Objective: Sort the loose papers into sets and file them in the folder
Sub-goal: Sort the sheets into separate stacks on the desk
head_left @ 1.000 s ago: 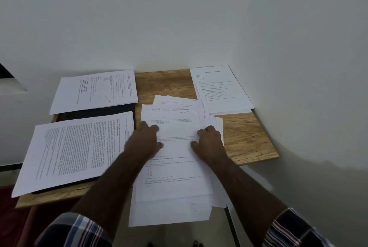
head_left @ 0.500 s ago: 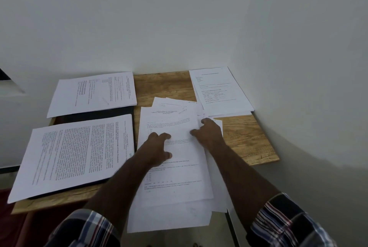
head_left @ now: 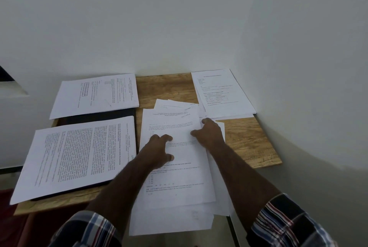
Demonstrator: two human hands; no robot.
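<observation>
Sleeves with a check pattern show at the bottom, one at 7 o'clock point(head_left: 87, 228) and one at 5 o'clock point(head_left: 286, 224), and two bare arms reach forward from them.

Next comes the loose pile of papers point(head_left: 179, 203) in the middle of the wooden table point(head_left: 245, 143). Its near end hangs off the table edge toward the person. The left hand point(head_left: 157, 152) lies flat on the top sheet point(head_left: 175, 129), fingers spread and loose, pressing it down without gripping. The right hand point(head_left: 211, 135) is at the sheet's right edge, about 1 o'clock from the left hand. Its thumb lies on top, and its fingers curl at the edge and look to be pinching it, but I cannot see under the paper.

At 9 o'clock a page full of small print point(head_left: 79, 157) lies on a dark folder point(head_left: 95, 117). Farther, at 11 o'clock, is a set with a small grid point(head_left: 95, 95). At 1 o'clock, by the wall, is a set with a form on top point(head_left: 223, 93).

What could go wrong? I think the pile could slide off the near edge, because so much of it hangs over. Two sheets could also lift together, and one would land in the wrong set.
</observation>
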